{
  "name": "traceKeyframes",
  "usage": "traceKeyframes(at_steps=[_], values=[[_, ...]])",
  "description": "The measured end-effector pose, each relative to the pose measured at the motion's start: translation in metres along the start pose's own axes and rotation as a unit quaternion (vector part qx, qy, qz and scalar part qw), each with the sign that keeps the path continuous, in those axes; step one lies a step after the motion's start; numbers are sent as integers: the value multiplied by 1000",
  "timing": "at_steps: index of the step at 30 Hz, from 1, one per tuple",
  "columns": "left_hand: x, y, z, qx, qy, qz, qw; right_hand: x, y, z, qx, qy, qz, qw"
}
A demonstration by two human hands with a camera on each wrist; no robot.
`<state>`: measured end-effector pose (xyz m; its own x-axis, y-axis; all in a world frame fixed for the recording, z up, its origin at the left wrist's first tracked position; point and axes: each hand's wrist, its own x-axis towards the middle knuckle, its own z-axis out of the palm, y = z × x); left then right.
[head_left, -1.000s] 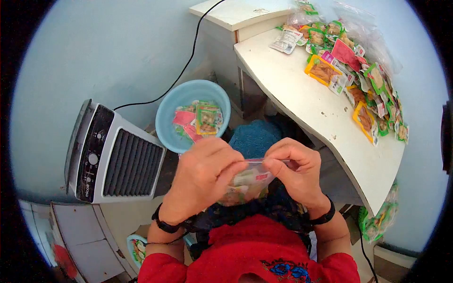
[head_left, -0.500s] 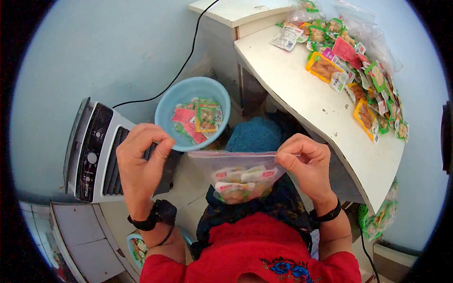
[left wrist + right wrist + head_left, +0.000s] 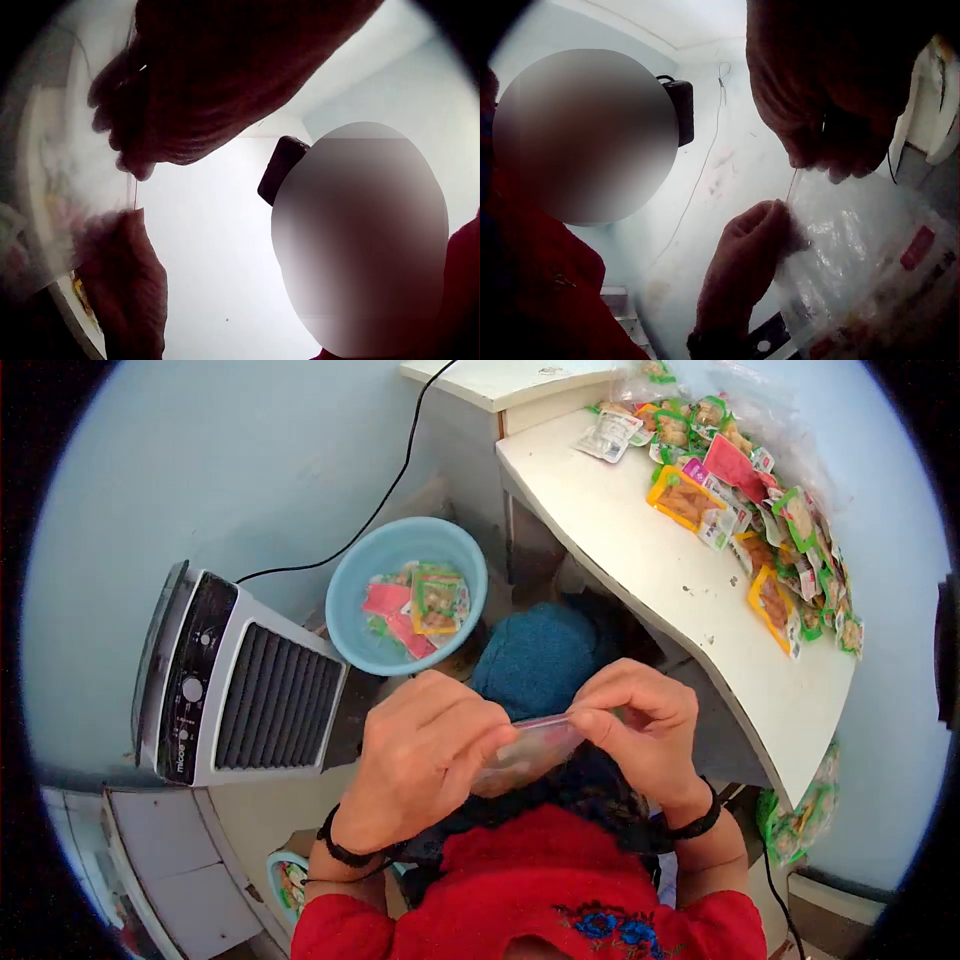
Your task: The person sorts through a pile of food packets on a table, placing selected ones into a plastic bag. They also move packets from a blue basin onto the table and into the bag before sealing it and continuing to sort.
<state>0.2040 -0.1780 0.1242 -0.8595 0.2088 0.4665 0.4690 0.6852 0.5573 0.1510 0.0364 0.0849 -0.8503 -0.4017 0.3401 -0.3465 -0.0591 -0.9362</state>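
Observation:
A clear zip-top plastic bag (image 3: 530,755) hangs between both hands in front of the person's red top, filled with small packets. The left hand (image 3: 425,755) pinches the bag's top strip between thumb and fingers. Close beside it, the right hand (image 3: 645,725) pinches the same strip farther right. In the left wrist view the left hand (image 3: 217,82) looms dark above the right hand (image 3: 127,277). The right wrist view shows the bag (image 3: 855,247) hanging below the right hand (image 3: 825,97), with a red-marked packet inside.
A light-blue basin (image 3: 345,585) with several food packets stands on the floor ahead. Left of it is a white and black air cooler (image 3: 270,690). A heap of snack packets (image 3: 740,490) covers the back of the white table (image 3: 640,550). Blue cloth (image 3: 535,660) lies beyond the hands.
Half a second ago the left hand was away to the left, off the spread bag. It has come back right and pinches the strip again. The right hand has kept its pinch.

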Motion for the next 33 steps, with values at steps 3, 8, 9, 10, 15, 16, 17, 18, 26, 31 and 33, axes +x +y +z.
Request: traceKeyframes(at_steps=[3,8,9,10,15,16,17,18,26,31,33], values=[[-1,3,-2,15,-1,5,1000,1,2,-4,-10,-4,-37,999],[-7,11,-8,4,19,16,1000,-4,-3,-4,65,-29,-32,997],[-10,14,-9,4,19,16,1000,-4,0,-6,80,-55,-42,994],[-12,17,-10,5,18,15,1000,-4,5,-8,96,-80,-53,991],[-19,22,-17,16,25,18,999,2,13,-3,-59,-224,-34,972],[-19,21,-16,20,28,19,999,-1,23,4,-42,-232,-17,972],[-19,20,-16,24,30,21,999,-9,40,9,-45,-249,-18,967],[-19,19,-16,26,25,14,999,-14,54,13,-48,-265,-20,963],[-8,-16,-14,-6,-30,-94,995,-29,64,19,2,-257,60,965],[-9,-69,13,-119,-101,-191,969,-39,75,23,-2,-259,43,965],[-18,-85,29,-181,-152,-241,941,-45,83,24,0,-269,47,962]])
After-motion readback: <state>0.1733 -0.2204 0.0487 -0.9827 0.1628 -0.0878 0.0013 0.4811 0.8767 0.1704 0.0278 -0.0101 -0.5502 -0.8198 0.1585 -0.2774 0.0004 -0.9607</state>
